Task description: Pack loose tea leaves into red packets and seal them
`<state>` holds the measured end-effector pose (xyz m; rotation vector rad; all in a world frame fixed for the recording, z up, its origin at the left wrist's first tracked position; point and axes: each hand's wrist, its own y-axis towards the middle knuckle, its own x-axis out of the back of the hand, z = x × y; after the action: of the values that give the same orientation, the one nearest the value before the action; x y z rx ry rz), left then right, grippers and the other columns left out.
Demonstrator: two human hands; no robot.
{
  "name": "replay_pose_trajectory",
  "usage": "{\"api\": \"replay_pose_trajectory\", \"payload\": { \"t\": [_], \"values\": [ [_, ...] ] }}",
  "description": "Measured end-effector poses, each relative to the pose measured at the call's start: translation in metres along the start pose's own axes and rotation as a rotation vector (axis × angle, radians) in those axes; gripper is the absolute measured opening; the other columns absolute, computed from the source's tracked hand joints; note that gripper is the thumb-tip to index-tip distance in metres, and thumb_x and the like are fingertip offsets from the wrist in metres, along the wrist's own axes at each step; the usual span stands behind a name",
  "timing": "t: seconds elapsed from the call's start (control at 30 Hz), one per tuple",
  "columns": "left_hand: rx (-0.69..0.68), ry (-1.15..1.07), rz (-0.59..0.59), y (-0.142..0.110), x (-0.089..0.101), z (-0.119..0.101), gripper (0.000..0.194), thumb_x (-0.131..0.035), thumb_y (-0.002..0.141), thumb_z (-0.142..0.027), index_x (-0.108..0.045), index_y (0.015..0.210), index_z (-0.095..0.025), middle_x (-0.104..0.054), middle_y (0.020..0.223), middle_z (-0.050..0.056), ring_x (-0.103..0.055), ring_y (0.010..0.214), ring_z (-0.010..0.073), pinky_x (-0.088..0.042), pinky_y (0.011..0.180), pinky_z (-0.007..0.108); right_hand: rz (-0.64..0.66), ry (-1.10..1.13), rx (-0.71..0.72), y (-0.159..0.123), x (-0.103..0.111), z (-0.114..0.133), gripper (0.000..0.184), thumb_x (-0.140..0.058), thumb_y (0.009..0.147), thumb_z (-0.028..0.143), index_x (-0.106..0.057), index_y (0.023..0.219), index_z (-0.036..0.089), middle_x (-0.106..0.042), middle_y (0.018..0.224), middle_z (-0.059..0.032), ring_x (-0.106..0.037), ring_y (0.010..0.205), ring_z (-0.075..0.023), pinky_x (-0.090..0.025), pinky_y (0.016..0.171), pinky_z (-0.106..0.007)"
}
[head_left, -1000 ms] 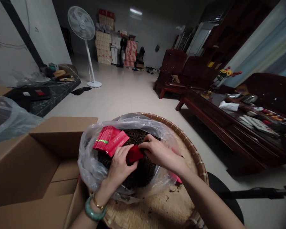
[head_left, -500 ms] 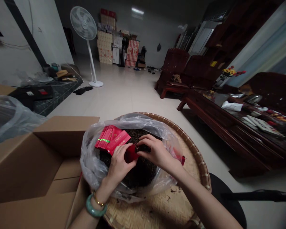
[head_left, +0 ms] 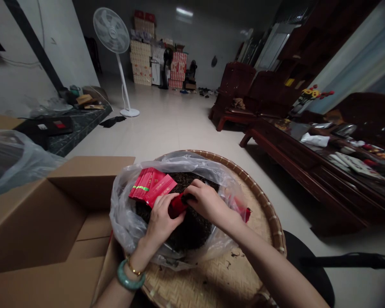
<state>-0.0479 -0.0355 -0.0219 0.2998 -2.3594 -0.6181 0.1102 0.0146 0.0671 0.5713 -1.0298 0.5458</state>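
Over the dark dried leaves (head_left: 192, 229), the red packet (head_left: 177, 206) between the left hand's (head_left: 163, 217) gripping fingers, right hand (head_left: 202, 201) at its edge, pinching leaves.

The small printing on the red packets (head_left: 150, 186) is too tiny to read.

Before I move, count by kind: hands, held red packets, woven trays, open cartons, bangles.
Hands: 2 (left hand, right hand)
Held red packet: 1
Woven tray: 1
Open carton: 1
Bangles: 2 (green bangle, gold bangle)
Total: 7
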Motion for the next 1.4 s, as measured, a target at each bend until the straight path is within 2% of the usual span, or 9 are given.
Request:
{"api": "replay_pose_trajectory", "payload": {
  "t": [0.13,0.37,0.57,0.7,0.77,0.9,1.13,1.27,1.4],
  "values": [
    [0.023,-0.004,-0.011,-0.001,-0.002,0.004,0.041,-0.068,0.071,-0.022,-0.057,0.11,-0.02,-0.065,0.105,0.007,-0.059,0.099,0.0242,-0.049,0.086,0.039,-0.012,0.002,0.037,0.002,-0.003,0.0,0.023,-0.059,0.075,0.001,-0.066,0.089,0.019,-0.057,0.089,-0.0032,-0.058,0.078,-0.0139,-0.046,0.069,-0.024],
    [0.165,-0.04,0.06,0.001,0.006,0.017,0.061,-0.076,0.063,-0.028,-0.055,0.121,-0.023,-0.066,0.101,0.005,-0.062,0.073,0.0179,-0.053,0.065,0.03,-0.015,0.263,0.125,-0.002,0.003,0.005,0.041,-0.059,0.074,0.0,-0.059,0.11,0.019,-0.068,0.104,-0.0049,-0.063,0.092,-0.0165,-0.048,0.081,-0.027],
    [0.089,-0.023,0.13,0.007,0.012,0.021,0.059,-0.08,0.059,-0.031,-0.06,0.114,-0.023,-0.067,0.098,0.005,-0.06,0.089,0.0234,-0.05,0.079,0.036,-0.049,0.288,0.089,0.0,-0.006,0.003,0.03,-0.059,0.074,-0.001,-0.067,0.091,0.021,-0.071,0.087,-0.001,-0.06,0.083,-0.0168,-0.047,0.076,-0.029],
    [0.066,-0.048,0.157,0.011,0.015,0.024,0.053,-0.083,0.054,-0.037,-0.065,0.101,-0.019,-0.067,0.095,0.007,-0.057,0.091,0.0252,-0.048,0.079,0.038,-0.119,0.329,0.066,0.005,-0.014,-0.002,0.047,-0.069,0.069,0.007,-0.06,0.113,0.022,-0.062,0.111,-0.0071,-0.056,0.101,-0.0199,-0.045,0.087,-0.035],
    [0.094,-0.11,0.195,0.013,0.015,0.026,0.051,-0.083,0.053,-0.038,-0.065,0.096,-0.018,-0.066,0.091,0.006,-0.058,0.087,0.0237,-0.048,0.076,0.035,-0.084,0.385,0.024,0.006,-0.017,-0.005,0.048,-0.07,0.07,0.013,-0.058,0.116,0.021,-0.06,0.112,-0.0078,-0.058,0.097,-0.0188,-0.046,0.083,-0.033],
    [0.131,-0.232,0.288,0.022,0.013,0.021,0.037,-0.079,0.06,-0.038,-0.065,0.085,-0.015,-0.062,0.08,0.002,-0.057,0.073,0.0176,-0.045,0.065,0.027,0.028,0.492,-0.022,0.008,-0.012,-0.008,0.028,-0.064,0.074,0.01,-0.065,0.1,0.019,-0.067,0.087,-0.0004,-0.061,0.075,-0.0132,-0.046,0.068,-0.024],
    [0.138,-0.369,0.231,0.046,-0.003,-0.002,0.038,-0.08,0.057,-0.04,-0.062,0.078,-0.014,-0.055,0.071,-0.002,-0.05,0.066,0.0134,-0.038,0.057,0.022,-0.091,0.294,-0.033,0.009,0.026,-0.001,0.023,-0.066,0.068,0.005,-0.066,0.087,0.017,-0.06,0.079,0.0,-0.054,0.067,-0.0115,-0.043,0.061,-0.023],
    [0.226,-0.506,0.239,0.044,-0.011,-0.002,0.04,-0.079,0.058,-0.039,-0.063,0.084,-0.013,-0.059,0.071,-0.001,-0.052,0.065,0.014,-0.04,0.059,0.022,-0.033,0.206,0.038,0.001,0.034,0.003,0.032,-0.06,0.073,0.004,-0.065,0.102,0.017,-0.062,0.089,-0.0043,-0.057,0.079,-0.0151,-0.047,0.072,-0.028],
    [0.262,-0.491,0.207,0.039,-0.01,0.002,0.037,-0.079,0.055,-0.033,-0.063,0.081,-0.012,-0.06,0.07,0.0,-0.052,0.065,0.0149,-0.041,0.06,0.023,0.028,0.126,0.128,-0.007,0.03,0.005,0.043,-0.069,0.074,0.021,-0.06,0.117,0.021,-0.059,0.105,-0.0081,-0.054,0.096,-0.0209,-0.047,0.083,-0.035]
  ]
}}
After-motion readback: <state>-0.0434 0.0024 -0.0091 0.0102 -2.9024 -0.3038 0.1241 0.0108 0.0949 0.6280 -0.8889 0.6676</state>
